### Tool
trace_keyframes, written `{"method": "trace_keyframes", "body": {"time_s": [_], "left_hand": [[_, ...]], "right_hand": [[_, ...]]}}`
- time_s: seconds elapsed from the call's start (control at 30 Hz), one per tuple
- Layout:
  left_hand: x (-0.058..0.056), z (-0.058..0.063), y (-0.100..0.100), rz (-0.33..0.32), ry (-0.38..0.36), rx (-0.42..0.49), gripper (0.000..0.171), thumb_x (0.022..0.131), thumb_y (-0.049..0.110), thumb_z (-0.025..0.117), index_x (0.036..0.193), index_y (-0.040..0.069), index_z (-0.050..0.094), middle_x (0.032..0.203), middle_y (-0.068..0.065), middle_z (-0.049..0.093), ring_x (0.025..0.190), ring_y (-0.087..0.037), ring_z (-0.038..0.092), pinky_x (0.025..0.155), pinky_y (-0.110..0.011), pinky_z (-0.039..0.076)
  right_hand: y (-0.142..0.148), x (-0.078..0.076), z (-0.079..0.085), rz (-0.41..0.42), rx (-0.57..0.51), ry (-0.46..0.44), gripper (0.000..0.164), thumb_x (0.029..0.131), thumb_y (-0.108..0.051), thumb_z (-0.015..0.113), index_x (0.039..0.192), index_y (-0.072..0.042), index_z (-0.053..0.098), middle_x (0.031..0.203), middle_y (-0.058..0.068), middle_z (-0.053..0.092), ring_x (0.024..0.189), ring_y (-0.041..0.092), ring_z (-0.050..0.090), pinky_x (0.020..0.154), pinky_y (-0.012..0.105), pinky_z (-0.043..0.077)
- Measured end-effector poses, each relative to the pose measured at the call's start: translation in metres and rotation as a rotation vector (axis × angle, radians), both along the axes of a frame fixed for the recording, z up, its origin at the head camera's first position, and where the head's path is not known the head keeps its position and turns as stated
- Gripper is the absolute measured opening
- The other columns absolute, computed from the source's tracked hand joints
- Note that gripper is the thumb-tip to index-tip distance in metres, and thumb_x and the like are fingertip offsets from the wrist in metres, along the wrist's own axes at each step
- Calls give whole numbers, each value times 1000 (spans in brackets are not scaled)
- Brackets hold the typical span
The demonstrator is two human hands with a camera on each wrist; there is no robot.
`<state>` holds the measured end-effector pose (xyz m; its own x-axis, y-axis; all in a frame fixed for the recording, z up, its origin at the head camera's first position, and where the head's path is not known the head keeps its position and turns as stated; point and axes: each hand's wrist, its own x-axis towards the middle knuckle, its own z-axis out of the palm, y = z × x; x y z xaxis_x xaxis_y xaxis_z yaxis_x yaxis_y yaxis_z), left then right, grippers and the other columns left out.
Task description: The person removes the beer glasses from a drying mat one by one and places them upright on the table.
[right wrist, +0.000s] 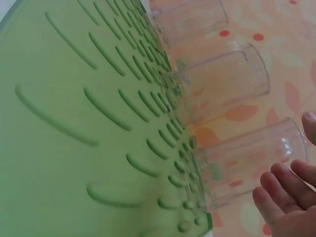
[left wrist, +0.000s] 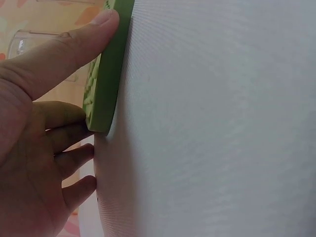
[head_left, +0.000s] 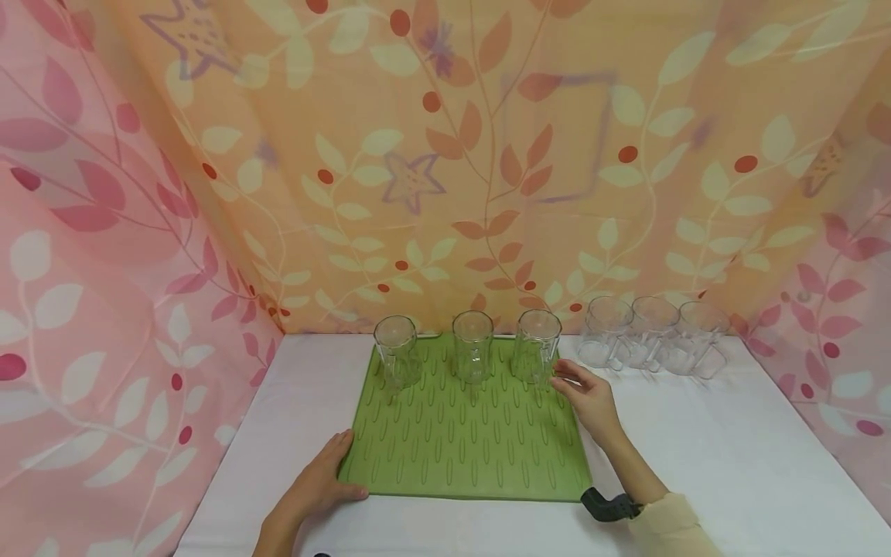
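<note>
Head view, ridged mat [head_left: 462,456], clear cylindrical mugs [head_left: 472,348]

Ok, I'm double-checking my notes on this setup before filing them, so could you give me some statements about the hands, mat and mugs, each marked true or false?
1. Three glass mugs stand on the green mat. True.
2. They stand along the mat's near edge. False: they stand towards its far edge.
3. The left hand touches the mat's near left corner. True.
4. Only one other mug stands off the mat. False: three more mugs stand to its right.
5. The right hand is beside the rightmost mug on the mat. True.
6. The mat is plain and smooth. False: it has rows of short ridges.
</note>
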<state>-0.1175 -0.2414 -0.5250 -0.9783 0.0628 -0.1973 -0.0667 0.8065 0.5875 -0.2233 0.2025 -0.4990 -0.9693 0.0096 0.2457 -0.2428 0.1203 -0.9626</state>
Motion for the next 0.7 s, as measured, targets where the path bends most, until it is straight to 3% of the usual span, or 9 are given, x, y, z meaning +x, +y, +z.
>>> {"method": "trace_keyframes", "body": {"time_s": [0.2,0.43,0.7], "left_hand": [[0,1,1,-6,15,-9,114,61,37,89,150,-3,30,156,-27,27,145,-47,24,114,-64,26],[-1,1,0,-1,2,-11,115,61,37,89,150,-3,29,157,-25,27,145,-46,23,114,-64,26],[-1,1,0,-7,-3,-13,115,61,37,89,151,-2,29,157,-26,26,145,-46,23,114,-64,27]], "right_hand": [[-11,-5,-6,-51,-12,3,43,88,-5,69,126,12,57,123,32,60,96,-6,64,81,9,54],[-24,-11,-13,-125,-46,4,37,86,-3,71,120,12,62,114,27,66,89,-9,64,78,10,55],[-36,-14,-20,-210,-33,36,30,86,-3,71,111,13,66,108,32,67,83,-6,65,74,9,55]]}}
